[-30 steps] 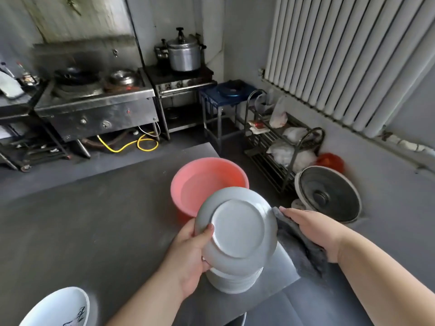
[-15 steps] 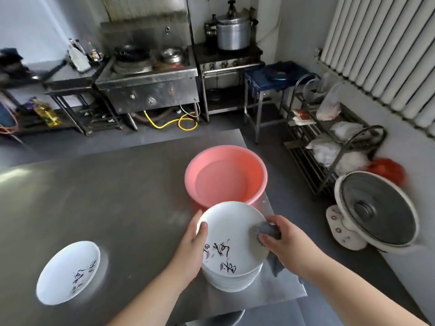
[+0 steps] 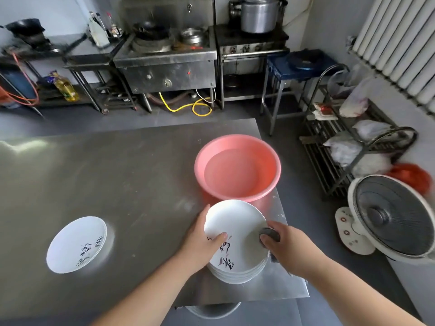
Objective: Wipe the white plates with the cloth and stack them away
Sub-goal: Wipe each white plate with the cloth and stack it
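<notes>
At the table's [image 3: 117,172] front right corner, left hand [image 3: 200,238] grips the face-up top plate [image 3: 235,222] of one stack [image 3: 237,274] (number unclear); right hand [image 3: 289,248] pinches one cloth [image 3: 269,234] on its rim. A second plate [image 3: 75,243] lies leftward.

Legend, as I read it from the remote feed. Top plate [image 3: 235,220]: white, with black brush-stroke characters and a few reddish flecks on its near side. Stack [image 3: 237,277] beneath it: plain white rims. Single plate [image 3: 75,243]: white, with the same kind of black characters. Cloth [image 3: 270,234]: dark grey. Basin [image 3: 266,161]: salmon pink inside and out. Worktop [image 3: 129,172]: dull brushed silver-grey, with a pale glare patch at far left. Hose [image 3: 165,102] on the floor: bright yellow. Oil bottle [image 3: 67,89]: yellow. Fan [image 3: 395,215]: white body, grey grille of concentric rings, red dots on its base. Stool [image 3: 294,64]: dark blue. Bag [image 3: 409,176]: red-orange. Radiator [image 3: 400,38]: white, vertically ribbed.
</notes>
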Motion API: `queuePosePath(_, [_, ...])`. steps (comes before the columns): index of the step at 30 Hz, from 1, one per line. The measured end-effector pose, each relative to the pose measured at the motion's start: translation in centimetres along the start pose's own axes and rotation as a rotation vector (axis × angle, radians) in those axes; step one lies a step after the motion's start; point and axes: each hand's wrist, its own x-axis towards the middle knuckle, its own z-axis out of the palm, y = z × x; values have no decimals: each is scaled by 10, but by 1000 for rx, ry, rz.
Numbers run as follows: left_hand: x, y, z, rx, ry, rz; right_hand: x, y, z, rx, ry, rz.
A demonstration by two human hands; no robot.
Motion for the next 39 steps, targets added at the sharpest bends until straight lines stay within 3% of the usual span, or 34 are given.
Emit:
queuePosePath(3, [2,-7,-3,51,-29,21,-3,-2,-1,-94,41,6])
queuePosePath(7, [8,-17,-20,247,-72,108,1,-15,-6,-312,215,-39])
queuePosePath(13, [6,-37,-88,674,-2,244,10,-77,12,-459,257,-182])
queuePosePath(18, [-10,-80,-175,818,41,194,35,-157,61,-439,192,-300])
queuePosePath(25, [-37,-185,-294,859,99,-103,83,-261,181,-516,8,-378])
queuePosePath(31, [-51,-275,-355,762,137,-336,121,-309,285,-573,-158,-269])
queuePosePath(39, [-25,-338,-378,451,171,-479,166,-330,372,-484,-288,-29])
